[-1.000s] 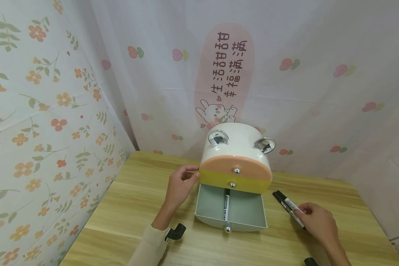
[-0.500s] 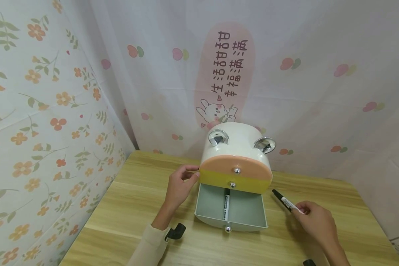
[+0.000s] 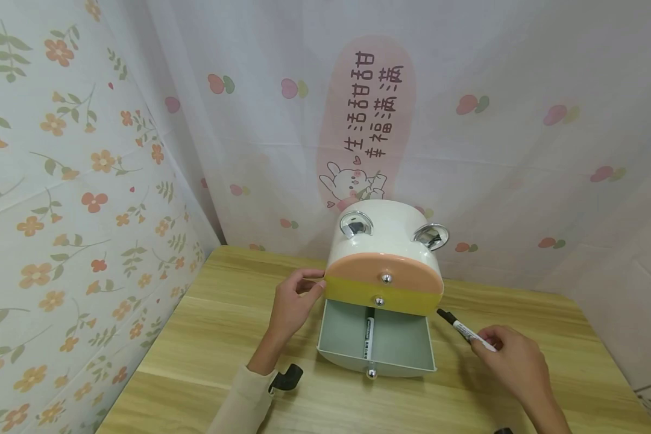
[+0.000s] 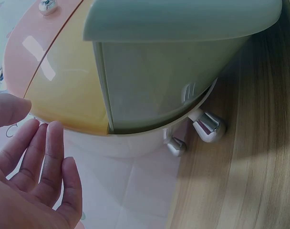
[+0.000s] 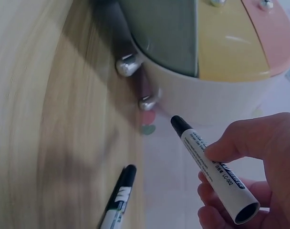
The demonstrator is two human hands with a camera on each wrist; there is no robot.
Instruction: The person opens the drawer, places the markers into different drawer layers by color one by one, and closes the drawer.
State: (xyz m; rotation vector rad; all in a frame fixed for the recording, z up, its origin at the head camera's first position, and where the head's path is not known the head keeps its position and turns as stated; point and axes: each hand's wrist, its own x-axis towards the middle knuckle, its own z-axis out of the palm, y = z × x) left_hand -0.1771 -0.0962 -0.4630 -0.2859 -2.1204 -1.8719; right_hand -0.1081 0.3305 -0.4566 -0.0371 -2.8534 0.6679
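A white, frog-like mini drawer cabinet point(image 3: 390, 226) with chrome eyes stands on the table, its peach and yellow drawers closed. Its green bottom drawer point(image 3: 342, 337) is pulled out, with a marker point(image 3: 368, 337) lying inside. My left hand point(image 3: 295, 304) touches the cabinet's left side beside the yellow drawer, fingers loosely extended. To the right of the cabinet, my right hand point(image 3: 515, 358) pinches a white marker point(image 5: 214, 171) between thumb and fingers, black cap toward the cabinet. Another marker point(image 5: 119, 198) appears to lie on the table in the right wrist view; I cannot make it out in the head view.
The wooden table point(image 3: 195, 349) runs back to a printed curtain point(image 3: 271, 199). A floral curtain point(image 3: 87, 241) hangs along the left side. Round silver feet point(image 5: 128, 65) stick out under the cabinet. A black wrist mount point(image 3: 287, 378) juts from the left sleeve.
My right hand has lifted the white marker and moved it slightly left, toward the cabinet; two markers showed side by side earlier. My left hand and the open drawer have stayed put.
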